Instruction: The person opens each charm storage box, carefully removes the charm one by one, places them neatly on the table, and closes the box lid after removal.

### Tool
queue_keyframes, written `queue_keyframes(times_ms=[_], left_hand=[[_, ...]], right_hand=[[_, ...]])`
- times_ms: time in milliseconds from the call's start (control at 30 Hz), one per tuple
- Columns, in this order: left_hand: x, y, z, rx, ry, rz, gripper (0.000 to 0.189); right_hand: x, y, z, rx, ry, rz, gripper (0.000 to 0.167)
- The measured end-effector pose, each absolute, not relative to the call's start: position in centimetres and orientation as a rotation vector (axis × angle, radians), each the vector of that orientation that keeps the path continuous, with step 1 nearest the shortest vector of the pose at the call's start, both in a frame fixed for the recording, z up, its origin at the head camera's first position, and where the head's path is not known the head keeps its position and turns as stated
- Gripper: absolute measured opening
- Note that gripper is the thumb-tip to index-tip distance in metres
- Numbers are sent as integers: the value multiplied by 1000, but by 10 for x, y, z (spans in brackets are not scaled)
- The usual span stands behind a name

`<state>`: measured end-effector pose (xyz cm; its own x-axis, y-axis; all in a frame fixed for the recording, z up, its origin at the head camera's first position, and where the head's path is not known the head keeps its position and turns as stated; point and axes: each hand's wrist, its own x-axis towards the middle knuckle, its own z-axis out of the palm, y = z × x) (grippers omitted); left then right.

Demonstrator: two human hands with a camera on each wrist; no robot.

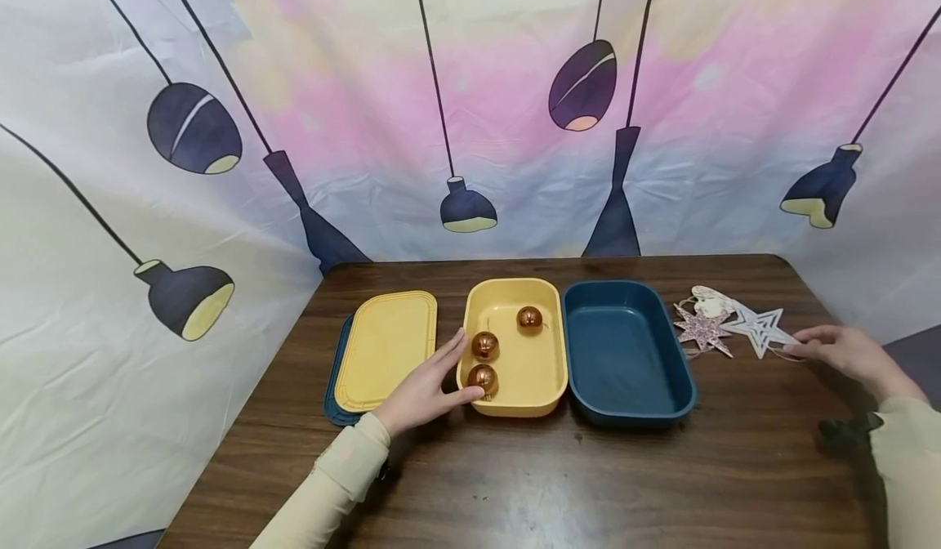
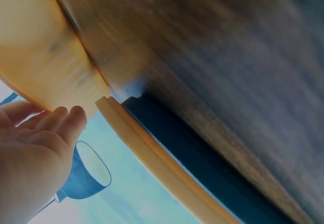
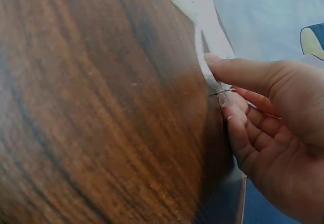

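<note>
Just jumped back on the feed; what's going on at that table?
A person's right hand pinches a white star ornament by one tip, with a pink glittery star next to it. The left hand touches the side of the yellow container, which has three shiny brown balls inside. The blue container stands beside it; two lids lie stacked to the left.

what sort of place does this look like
Probably an indoor spot staged for tabletop work: wrinkled lamp-print cloth hangs behind a dark wood-grain table, on which a yellow container and a blue container stand side by side.
</note>
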<state>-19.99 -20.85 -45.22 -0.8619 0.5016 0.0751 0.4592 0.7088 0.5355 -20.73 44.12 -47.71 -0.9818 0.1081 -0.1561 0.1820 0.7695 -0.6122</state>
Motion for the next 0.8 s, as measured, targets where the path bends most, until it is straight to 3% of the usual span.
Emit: queue_keyframes(times_ms=[800], left_hand=[[-200,-210,-452,801,2822,846,98]], right_hand=[[-226,454,-457,88,2799,-976,82]])
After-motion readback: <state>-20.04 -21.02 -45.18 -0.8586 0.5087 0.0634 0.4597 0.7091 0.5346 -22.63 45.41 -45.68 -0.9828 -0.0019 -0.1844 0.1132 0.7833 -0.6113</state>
